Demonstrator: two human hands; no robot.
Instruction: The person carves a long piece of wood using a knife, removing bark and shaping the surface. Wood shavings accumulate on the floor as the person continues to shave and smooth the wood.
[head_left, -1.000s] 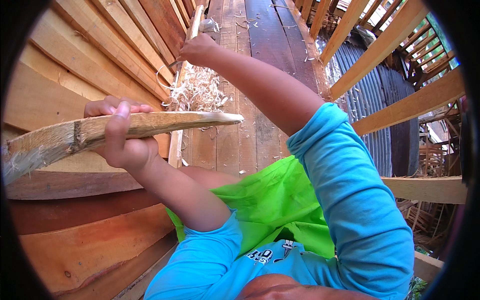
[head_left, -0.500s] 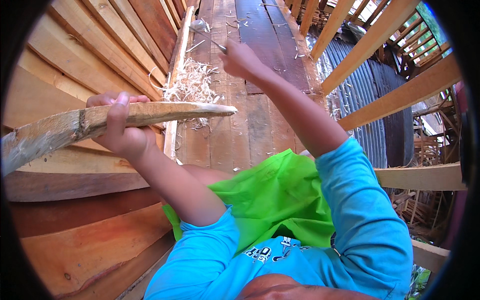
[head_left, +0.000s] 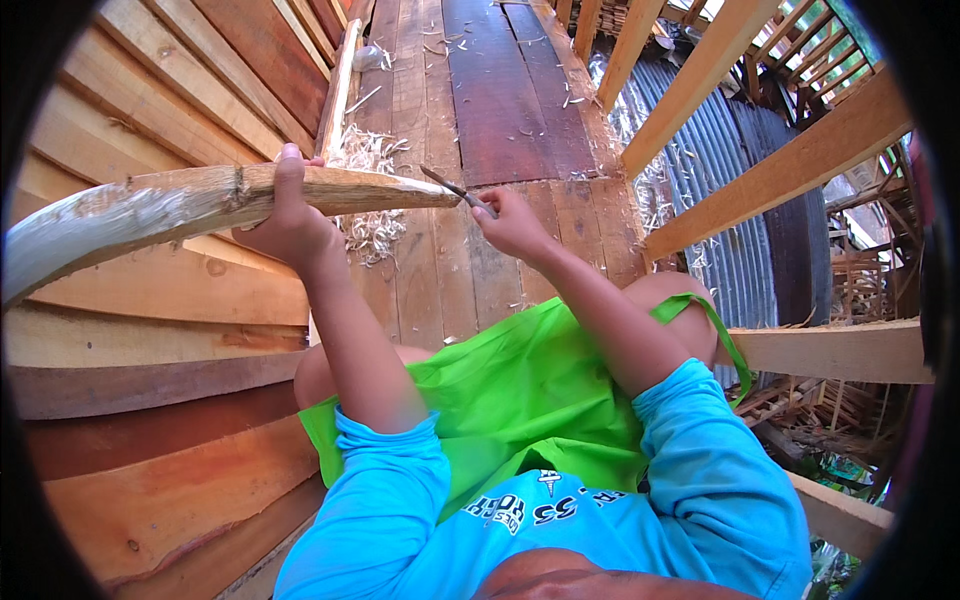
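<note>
A long curved wooden pole point(head_left: 140, 212) reaches in from the left and tapers to a pale, shaved tip. My left hand point(head_left: 290, 218) is closed round it a little way back from that tip, thumb on top. In my right hand point(head_left: 513, 224) is a knife point(head_left: 447, 184), gripped by its handle. Its dark blade points up and to the left, crossing at the pole's tip; whether the edge touches the wood is hard to tell. Across my lap lies a bright green cloth point(head_left: 520, 385).
Curled wood shavings point(head_left: 372, 235) lie heaped on the plank floor point(head_left: 480, 270) below the pole. A board wall point(head_left: 150, 110) rises at the left. Wooden rails point(head_left: 800, 185) stand at the right, with corrugated metal sheets point(head_left: 700, 180) beyond. A small clear object point(head_left: 372, 58) sits far ahead.
My right hand has come back toward me with the knife, from far ahead to the pole's tip. The pole and my left hand have shifted slightly, and the view has moved a little.
</note>
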